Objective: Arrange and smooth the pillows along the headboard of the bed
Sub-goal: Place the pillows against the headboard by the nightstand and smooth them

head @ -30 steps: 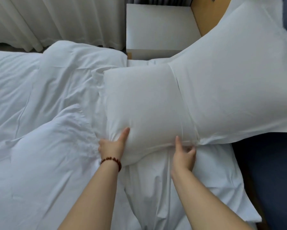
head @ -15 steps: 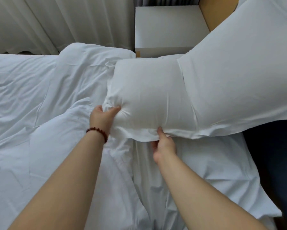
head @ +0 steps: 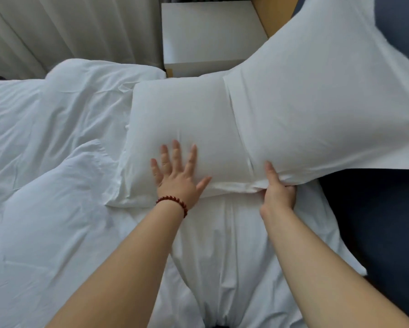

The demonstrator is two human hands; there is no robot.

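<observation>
The left hand [head: 177, 178] lies flat on the white pillow [head: 186, 129], fingers [head: 176, 152] spread, a red bead bracelet [head: 173, 202] at the wrist. Right of those fingers, the right hand [head: 278, 192] pinches the pillowcase [head: 317, 102] edge, thumb on top

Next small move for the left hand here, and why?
Probably sweep the left hand flat across the pillow toward its left end. The hand's fingers lie spread and flat on the cover, faint creases show around them, and the right hand grips the near edge, which should anchor the pillow.
</observation>
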